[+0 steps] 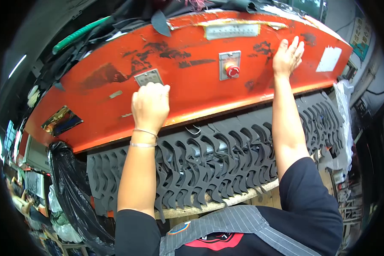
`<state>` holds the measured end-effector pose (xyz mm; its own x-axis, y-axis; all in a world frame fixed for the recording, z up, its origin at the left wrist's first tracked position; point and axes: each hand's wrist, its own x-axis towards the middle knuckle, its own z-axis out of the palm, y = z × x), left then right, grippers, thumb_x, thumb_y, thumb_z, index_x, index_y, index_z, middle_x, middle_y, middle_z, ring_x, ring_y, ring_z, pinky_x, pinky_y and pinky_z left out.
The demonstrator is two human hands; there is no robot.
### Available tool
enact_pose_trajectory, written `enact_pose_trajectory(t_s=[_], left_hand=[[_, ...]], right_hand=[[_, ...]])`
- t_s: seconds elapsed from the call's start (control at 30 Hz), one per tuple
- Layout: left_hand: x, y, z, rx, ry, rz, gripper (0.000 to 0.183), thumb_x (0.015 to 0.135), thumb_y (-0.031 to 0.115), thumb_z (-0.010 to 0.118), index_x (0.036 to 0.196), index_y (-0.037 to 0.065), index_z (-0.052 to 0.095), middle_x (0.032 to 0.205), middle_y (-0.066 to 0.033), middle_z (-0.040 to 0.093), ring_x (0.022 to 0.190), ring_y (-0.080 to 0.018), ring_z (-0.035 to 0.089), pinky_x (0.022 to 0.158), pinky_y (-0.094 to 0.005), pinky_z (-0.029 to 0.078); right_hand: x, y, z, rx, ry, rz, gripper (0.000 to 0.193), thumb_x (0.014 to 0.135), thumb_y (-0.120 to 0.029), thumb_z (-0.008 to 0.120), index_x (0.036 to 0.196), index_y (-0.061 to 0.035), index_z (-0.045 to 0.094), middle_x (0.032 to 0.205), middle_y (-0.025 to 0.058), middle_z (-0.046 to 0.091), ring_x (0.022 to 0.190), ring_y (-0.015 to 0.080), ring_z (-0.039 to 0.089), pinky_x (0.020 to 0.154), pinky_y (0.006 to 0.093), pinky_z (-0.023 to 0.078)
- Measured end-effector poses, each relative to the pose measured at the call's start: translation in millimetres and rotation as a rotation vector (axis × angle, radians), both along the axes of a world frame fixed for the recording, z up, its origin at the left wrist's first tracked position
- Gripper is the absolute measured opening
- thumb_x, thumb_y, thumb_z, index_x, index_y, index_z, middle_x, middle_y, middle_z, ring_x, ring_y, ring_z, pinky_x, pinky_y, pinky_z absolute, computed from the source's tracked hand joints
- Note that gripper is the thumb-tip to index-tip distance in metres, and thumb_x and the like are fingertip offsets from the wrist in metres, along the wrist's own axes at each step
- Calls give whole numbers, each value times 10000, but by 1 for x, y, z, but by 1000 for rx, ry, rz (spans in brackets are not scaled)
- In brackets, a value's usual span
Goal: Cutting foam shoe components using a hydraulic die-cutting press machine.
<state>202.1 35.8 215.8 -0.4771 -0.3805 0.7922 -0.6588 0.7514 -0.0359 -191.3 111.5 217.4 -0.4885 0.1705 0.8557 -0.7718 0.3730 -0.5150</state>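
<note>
My left hand (pixel 151 104), a metal bangle at its wrist, is held up at a small grey control plate (pixel 149 77) on the front of a big orange-red machine (pixel 187 91). Its fingers are curled in; the tips are hidden behind the hand, so contact with the plate's buttons cannot be made out. My right hand (pixel 288 57) rests against or just before the same orange front, farther right, fingers stretched and slightly apart. Below both arms lies a dark grey sheet (pixel 209 160) cut through with rows of curved slots and wavy strips.
A red mushroom-shaped button (pixel 232 71) on a grey plate sits between my hands. Black plastic (pixel 74 192) hangs at the left, and clear plastic (pixel 344 119) at the right. Dark scraps and a green tube (pixel 80 35) lie atop the machine. Another person (pixel 23 205) is at far left.
</note>
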Motion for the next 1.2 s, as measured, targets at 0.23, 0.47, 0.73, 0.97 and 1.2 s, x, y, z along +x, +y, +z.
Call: enact_pose_trajectory(t_s=[0.23,0.47,0.73,0.97,1.2], left_hand=[[61,60,-63,643,222,-309,283,931,204,545,723,14,563,718,-188,556,692,-385,562,612,-423,451],[150,188,-142,967,86,-64,281,891,249,601,708,39,569,708,-178,583,684,-387,581,605,-439,460],[172,234,-171,729,-56,15,218,852,297,614,761,98,613,783,-84,623,781,-301,608,752,-426,470],[172,241,-178,582,-115,114,259,870,319,576,722,109,611,769,-77,607,780,-291,599,742,-437,457],[170,232,-185,598,-200,179,286,884,339,542,755,100,632,804,-90,618,828,-303,595,764,-442,441]], right_hand=[[50,58,-78,-75,-61,625,529,991,-223,480,1422,38,318,1473,215,305,1382,331,270,1133,421,220],[182,131,-147,119,-435,1098,350,928,-116,559,1249,7,496,1243,107,510,1144,194,503,1018,332,382],[323,201,-133,1035,9,1497,353,766,-383,726,835,-45,650,827,121,622,845,314,606,770,418,468],[353,219,-136,1569,280,1047,459,684,-509,734,865,-91,666,855,68,681,902,232,629,845,384,392],[363,225,-158,1543,218,894,424,680,-443,761,923,-110,664,938,79,677,957,230,637,1002,423,337]])
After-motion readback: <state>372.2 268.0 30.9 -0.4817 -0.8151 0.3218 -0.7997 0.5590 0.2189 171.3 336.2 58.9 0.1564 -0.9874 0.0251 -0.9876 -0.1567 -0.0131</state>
